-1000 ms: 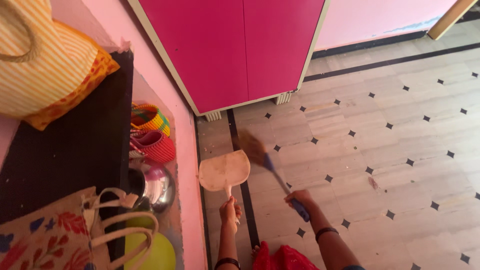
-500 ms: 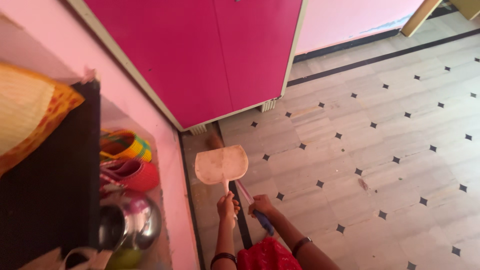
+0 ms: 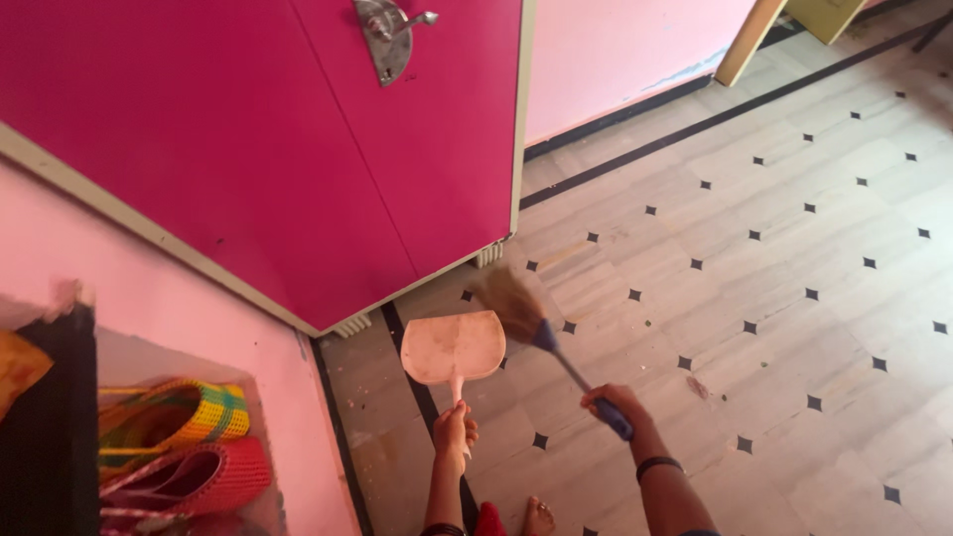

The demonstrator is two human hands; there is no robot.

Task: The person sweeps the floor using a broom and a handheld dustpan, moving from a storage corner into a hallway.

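Note:
My left hand [image 3: 455, 434] grips the handle of a pale pink dustpan [image 3: 454, 346], which lies flat on the tiled floor in front of a magenta cupboard [image 3: 298, 149]. My right hand [image 3: 615, 407] holds the blue handle of a small broom [image 3: 516, 306]. Its brown bristles are blurred and sit just right of the dustpan's far edge, near the cupboard's foot. My bare foot [image 3: 537, 518] shows at the bottom edge.
Beige floor tiles [image 3: 774, 258] with small black diamonds spread to the right. A pink low wall [image 3: 288, 397] stands at left, with woven baskets [image 3: 179, 447] behind it. A wooden door frame [image 3: 745, 40] stands at the top right.
The view has shifted up the cupboard, so its metal handle now shows. The broom has swung from behind the dustpan out to its right side. The dustpan has stayed on the floor.

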